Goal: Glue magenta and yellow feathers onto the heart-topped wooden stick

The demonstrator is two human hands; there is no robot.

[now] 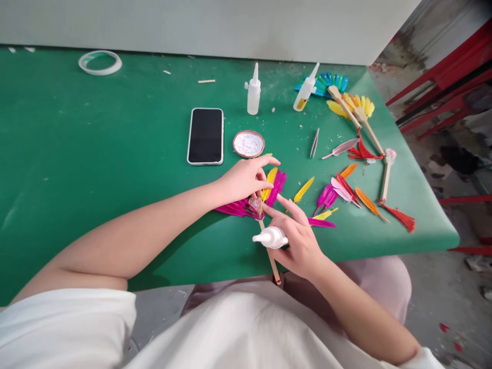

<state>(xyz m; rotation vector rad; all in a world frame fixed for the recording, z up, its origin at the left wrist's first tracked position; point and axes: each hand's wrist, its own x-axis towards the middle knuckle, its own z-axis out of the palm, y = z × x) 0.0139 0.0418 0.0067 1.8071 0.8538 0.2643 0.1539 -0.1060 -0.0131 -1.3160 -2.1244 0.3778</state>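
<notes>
A feather fan [273, 260] with magenta feathers and a wooden handle lies at the table's front edge. My left hand [250, 177] reaches over its head, thumb and fingers closed near a yellow feather [269, 183] that lies among the magenta ones. In my right hand [298, 236] is a white glue bottle [272, 237], held by the lower fingers with its nozzle pointing left. The index finger of that hand stretches to the fan's centre, touching close to the base of the yellow feather.
Loose feathers [329, 197] lie to the right, below tweezers [314, 143]. Finished fans [365, 118] with red tassels lie farther right. Behind are two glue bottles [253, 95], a phone [206, 136], a round lid [248, 143] and a tape roll [100, 62] on the green table [96, 143].
</notes>
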